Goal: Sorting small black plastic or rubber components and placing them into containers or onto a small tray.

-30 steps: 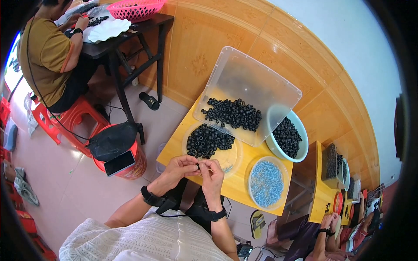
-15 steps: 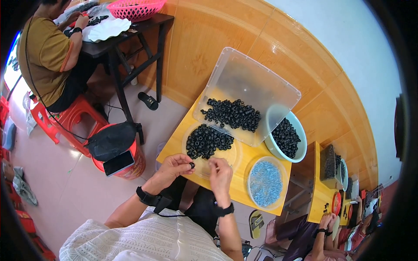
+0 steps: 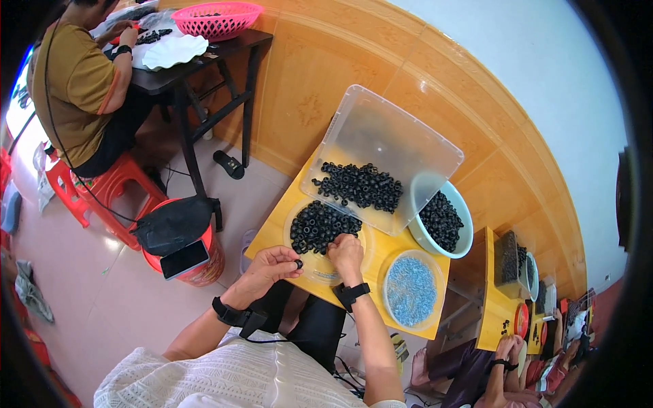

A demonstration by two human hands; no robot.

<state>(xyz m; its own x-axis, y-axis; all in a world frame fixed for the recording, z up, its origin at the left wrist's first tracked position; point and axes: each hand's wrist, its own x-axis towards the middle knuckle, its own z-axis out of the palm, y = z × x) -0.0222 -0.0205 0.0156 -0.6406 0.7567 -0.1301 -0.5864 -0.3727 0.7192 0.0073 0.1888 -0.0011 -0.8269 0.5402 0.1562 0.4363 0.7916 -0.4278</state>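
My left hand pinches a small black ring-shaped part between thumb and fingertips, just off the near edge of a clear shallow dish. In that dish lies a heap of similar black rings. My right hand reaches over the dish, its bent fingers closed at the heap's near right edge. Whatever may be between those fingertips is hidden. Behind the dish, a tilted clear plastic box holds more black rings.
On the yellow table, a pale blue bowl of black rings stands right of the box. A round tub holds small bluish pieces. To the left are a red bucket bearing a phone, and a seated person. Others sit at right.
My right hand has moved forward from the dish's near side to the edge of the ring heap. My left hand keeps its pinch on the ring. The view has shifted slightly.
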